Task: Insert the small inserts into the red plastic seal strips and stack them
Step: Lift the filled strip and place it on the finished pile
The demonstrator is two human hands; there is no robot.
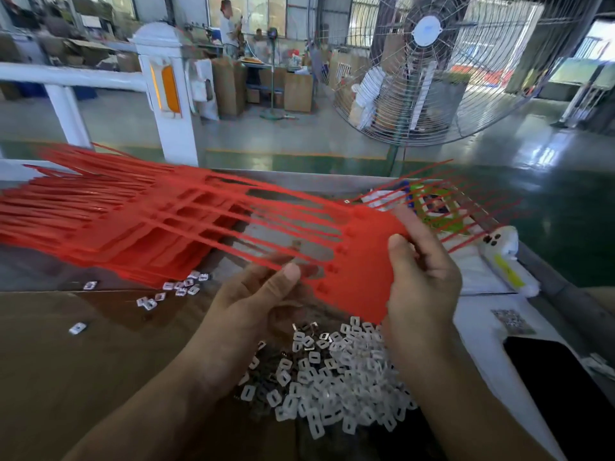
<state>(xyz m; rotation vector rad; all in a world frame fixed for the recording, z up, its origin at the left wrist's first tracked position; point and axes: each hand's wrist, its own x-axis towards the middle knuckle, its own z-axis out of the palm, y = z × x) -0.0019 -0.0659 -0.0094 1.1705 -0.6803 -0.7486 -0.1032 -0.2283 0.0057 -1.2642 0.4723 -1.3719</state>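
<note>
Two bare hands work over a brown counter [66, 377], just above a heap of small white rectangular plastic inserts [336, 380] that serves as the landmark here. The right hand [422, 287] grips a flat red plastic sheet of joined seal strips [362, 261] directly above the heap, thumb on top and fingers curled behind its edge, so the thin red tails fan out beyond it on both sides. The left hand [253, 301], just left of the heap's top, has its fingers curled with the thumb pressed against the sheet's near-left edge; whether it pinches an insert cannot be told. Up and to the left of the heap lies a wide stack of red plastic seal strips [109, 221], tails pointing away. A few stray white inserts [179, 289] sit between that stack and the heap. Right of the heap rests a black phone [559, 387], and far behind stands a large wire-caged fan [429, 61].
</note>
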